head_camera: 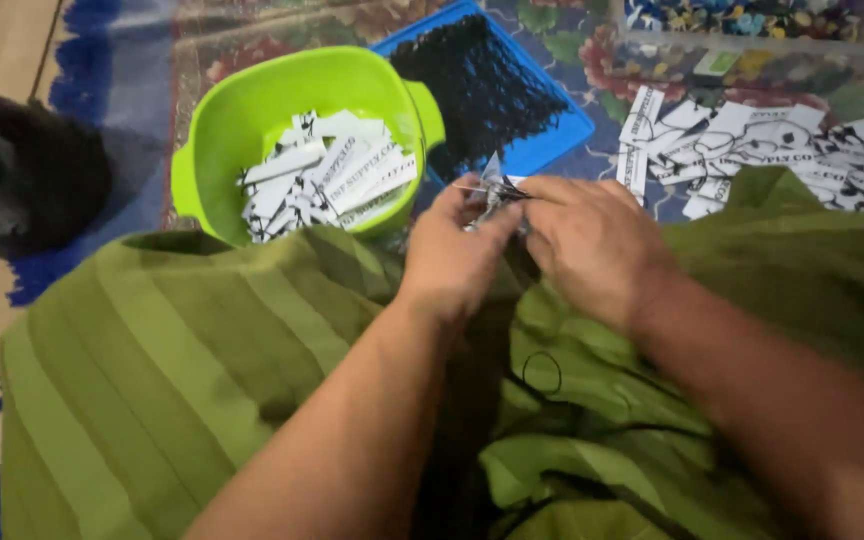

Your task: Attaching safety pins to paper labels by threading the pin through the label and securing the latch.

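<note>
My left hand (457, 250) and my right hand (592, 240) meet in the middle of the view, both pinching a small white paper tag (494, 188) with a black string on it. They work just above my lap, which is covered in green striped cloth (182, 350). A loose loop of black string (542, 372) lies on the cloth below my hands. Just left of the hands stands a lime green bowl (242, 110) holding several white printed tags (327, 172).
A blue tray (552, 135) holding a heap of black strings (482, 85) sits behind the bowl. Several loose white printed tags (752, 150) lie spread on the flowered carpet at right. A dark object (22, 170) lies at the far left, by bare floor.
</note>
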